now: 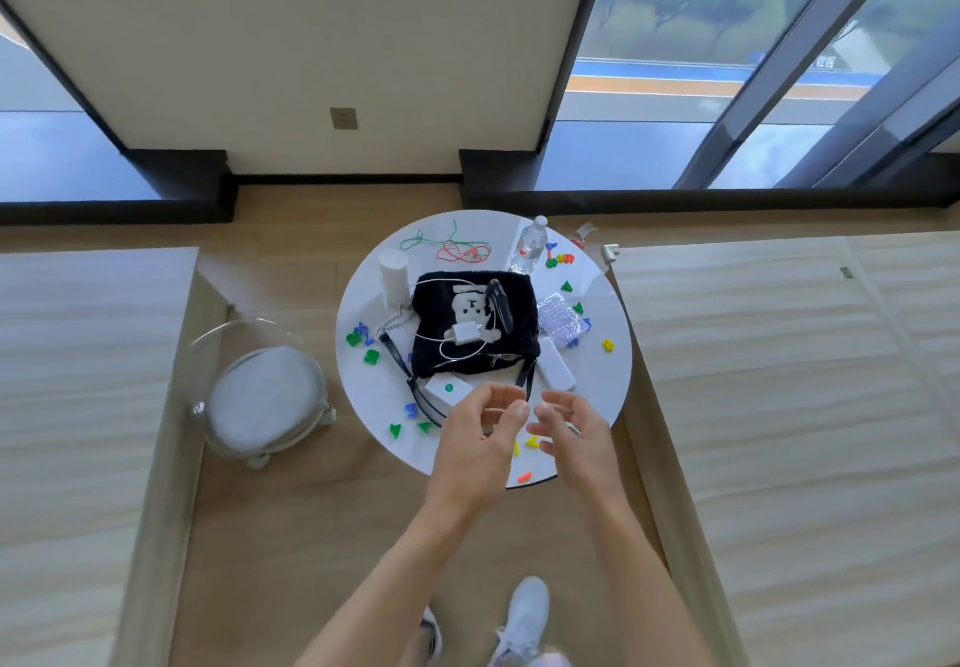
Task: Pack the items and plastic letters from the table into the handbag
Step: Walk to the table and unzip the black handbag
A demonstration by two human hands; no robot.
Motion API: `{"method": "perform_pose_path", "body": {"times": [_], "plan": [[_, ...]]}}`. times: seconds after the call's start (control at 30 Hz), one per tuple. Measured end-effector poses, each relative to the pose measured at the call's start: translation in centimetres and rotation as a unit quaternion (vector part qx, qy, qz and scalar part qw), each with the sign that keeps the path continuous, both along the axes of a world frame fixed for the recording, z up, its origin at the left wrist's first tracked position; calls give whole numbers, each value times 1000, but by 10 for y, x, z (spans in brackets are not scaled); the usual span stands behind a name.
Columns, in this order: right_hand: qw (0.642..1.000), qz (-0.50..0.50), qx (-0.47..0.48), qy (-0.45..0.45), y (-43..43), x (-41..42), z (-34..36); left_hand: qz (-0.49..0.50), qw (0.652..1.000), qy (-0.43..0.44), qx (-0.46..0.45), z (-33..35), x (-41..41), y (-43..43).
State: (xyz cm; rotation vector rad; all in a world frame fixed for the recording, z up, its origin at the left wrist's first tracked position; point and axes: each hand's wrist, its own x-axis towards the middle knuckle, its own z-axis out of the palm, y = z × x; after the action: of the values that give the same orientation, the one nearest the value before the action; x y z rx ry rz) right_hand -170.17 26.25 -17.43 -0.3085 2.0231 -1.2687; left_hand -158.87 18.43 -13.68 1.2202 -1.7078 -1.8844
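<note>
From my seat, nearest the camera in the lower middle of the frame, my left hand (480,440) and right hand (574,445) hover over the near rim of the round white table (363,396), fingers loosely curled and slightly apart, holding nothing that I can make out. Under them lie yellow and orange letters (531,442); these sit close to the edge, so a careless sweep could knock them to the floor. Just beyond, a white box (448,392) rests on the black strap (422,404), and pulling either may drag the other. In the centre lies the black handbag (475,323), with a white charger (466,332) and its cable on top; I judge that opening the bag will tip these off. Farther up, the water bottle (529,245) stands upright near the far rim and could topple if the bag shifts. Green and blue letters (361,339) are scattered left, easy to miss.
</note>
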Motion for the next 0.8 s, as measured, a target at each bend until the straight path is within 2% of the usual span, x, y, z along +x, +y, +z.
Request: {"method": "perform_pose_path", "body": {"times": [0.23, 0.37, 0.63, 0.8], "plan": [[998, 55, 16, -24, -50, -59, -63, 26, 999, -45, 9, -62, -51, -31], [995, 96, 14, -4, -82, -106, -125, 24, 998, -65, -5, -132, -91, -54], [978, 171, 51, 105, -107, -187, -279, -9, 985, -166, -37, -322, -138, -86], [942, 257, 46, 213, -123, -207, -358, -70, 963, -218, -144, -416, -160, -110]]}}
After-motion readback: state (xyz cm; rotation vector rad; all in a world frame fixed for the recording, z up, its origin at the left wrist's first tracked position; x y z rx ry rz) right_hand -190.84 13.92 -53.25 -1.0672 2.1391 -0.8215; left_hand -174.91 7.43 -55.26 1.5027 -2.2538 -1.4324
